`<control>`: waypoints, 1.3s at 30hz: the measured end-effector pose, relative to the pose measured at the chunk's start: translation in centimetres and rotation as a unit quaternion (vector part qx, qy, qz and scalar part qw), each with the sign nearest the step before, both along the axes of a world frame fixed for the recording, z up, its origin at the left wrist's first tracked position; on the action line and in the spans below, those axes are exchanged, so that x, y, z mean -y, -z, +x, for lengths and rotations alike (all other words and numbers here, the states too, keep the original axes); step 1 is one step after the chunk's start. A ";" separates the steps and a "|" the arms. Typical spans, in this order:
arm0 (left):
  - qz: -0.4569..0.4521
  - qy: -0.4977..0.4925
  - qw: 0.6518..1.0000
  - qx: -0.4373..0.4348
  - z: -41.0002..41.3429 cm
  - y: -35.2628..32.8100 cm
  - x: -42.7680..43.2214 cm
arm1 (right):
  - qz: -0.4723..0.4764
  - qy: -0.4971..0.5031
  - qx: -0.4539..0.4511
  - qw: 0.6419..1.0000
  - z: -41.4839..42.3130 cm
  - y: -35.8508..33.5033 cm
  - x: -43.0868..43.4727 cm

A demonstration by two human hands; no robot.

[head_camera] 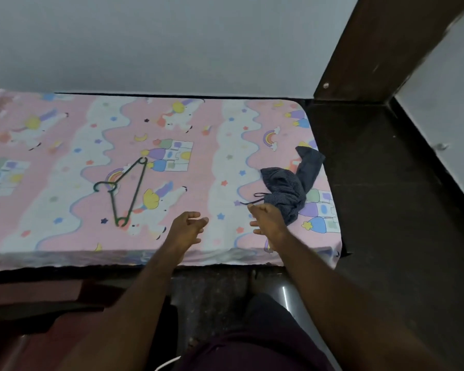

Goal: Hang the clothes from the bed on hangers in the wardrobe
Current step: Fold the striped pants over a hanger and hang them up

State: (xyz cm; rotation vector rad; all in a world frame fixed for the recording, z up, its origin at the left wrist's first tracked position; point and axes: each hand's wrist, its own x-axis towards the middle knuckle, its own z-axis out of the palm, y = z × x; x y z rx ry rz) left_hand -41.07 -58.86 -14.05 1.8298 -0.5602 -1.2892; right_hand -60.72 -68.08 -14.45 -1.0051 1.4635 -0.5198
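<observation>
A dark blue striped garment (289, 184) with a drawstring lies crumpled near the right end of the bed (65, 236), which has a pink cartoon sheet. A green plastic hanger (123, 191) lies flat on the sheet to the left of the middle. My right hand (267, 219) hovers just in front of the garment, its fingers loosely curled and holding nothing, close to the drawstring. Over the sheet's near part, my left hand (188, 226) is held out with relaxed fingers and is empty. It is between the hanger and the garment.
A white wall rises behind the bed. At the right stands a dark brown wooden panel (381, 44) beside dark floor (386, 210). Below the bed's front edge are dark floor and reddish-brown furniture (38, 303) at the lower left.
</observation>
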 end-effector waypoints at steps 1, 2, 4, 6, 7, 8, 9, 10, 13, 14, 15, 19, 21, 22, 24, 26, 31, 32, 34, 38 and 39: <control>0.006 0.009 1.000 0.001 -0.2 0.2 1.7 | -0.004 -0.003 -0.011 1.000 -0.7 0.7 1.7; 0.008 0.016 1.000 0.004 -0.4 0.3 3.0 | -0.009 -0.008 -0.024 1.000 -1.1 1.4 3.2; 0.014 0.020 1.000 0.002 -0.6 0.8 6.3 | -0.020 -0.025 -0.064 0.997 -2.0 3.3 6.6; 0.027 0.015 1.000 -0.004 -0.8 1.6 9.6 | -0.046 -0.073 -0.125 0.988 -2.6 6.4 10.4; 0.035 0.009 0.999 -0.005 -0.9 1.7 10.9 | -0.052 -0.104 -0.162 0.980 -3.0 8.0 12.0; 0.045 0.005 0.999 -0.007 -1.2 2.1 12.8 | -0.050 -0.134 -0.188 0.972 -3.2 9.2 14.0; 0.053 0.006 0.999 -0.011 -1.5 2.2 14.0 | -0.052 -0.173 -0.221 0.958 -3.3 9.9 15.2; 0.061 0.011 0.998 -0.012 -1.7 2.3 15.1 | -0.044 -0.237 -0.261 0.935 -3.4 10.5 16.3; 0.096 0.023 0.995 -0.012 -2.1 3.5 18.8 | -0.010 -0.401 -0.384 0.832 -3.6 13.6 19.0; 0.102 0.022 0.995 -0.013 -2.2 3.7 19.5 | -0.008 -0.428 -0.426 0.797 -3.8 14.2 19.3; 0.108 0.018 0.994 -0.013 -2.1 4.0 20.1 | -0.004 -0.453 -0.452 0.769 -4.0 15.0 19.5; 0.144 0.018 0.989 -0.015 -2.9 5.0 22.0 | 0.010 -0.502 -0.468 0.727 -5.1 17.4 21.3; 0.154 0.017 0.988 -0.021 -3.4 5.1 22.7 | 0.006 -0.486 -0.440 0.755 -5.3 17.6 22.7; 0.160 0.019 0.987 -0.024 -3.8 5.2 22.9 | 0.000 -0.468 -0.416 0.780 -5.3 17.4 23.2; 0.171 0.033 0.984 -0.025 -4.5 5.3 23.5 | -0.026 -0.416 -0.371 0.830 -5.3 16.5 23.9; 0.180 0.038 0.983 -0.021 -5.3 5.4 24.2 | -0.065 -0.353 -0.318 0.878 -5.1 15.1 24.2; 0.222 -0.015 0.967 -0.120 -6.9 4.8 26.5 | -0.215 -0.295 -0.115 0.924 -3.6 7.8 21.6; 0.215 -0.040 0.961 -0.171 -7.1 4.5 26.9 | -0.235 -0.292 -0.080 0.924 -3.2 6.4 20.6; 0.178 -0.097 0.950 -0.239 -7.3 3.6 27.5 | -0.255 -0.283 -0.039 0.924 -2.6 4.8 19.1; 0.124 -0.080 0.985 -0.091 -5.4 1.6 26.9 | -0.209 -0.339 0.021 0.917 -1.2 3.1 17.1; 0.104 -0.048 0.993 -0.025 -4.6 0.9 26.4 | -0.178 -0.351 0.036 0.919 -0.7 2.7 17.2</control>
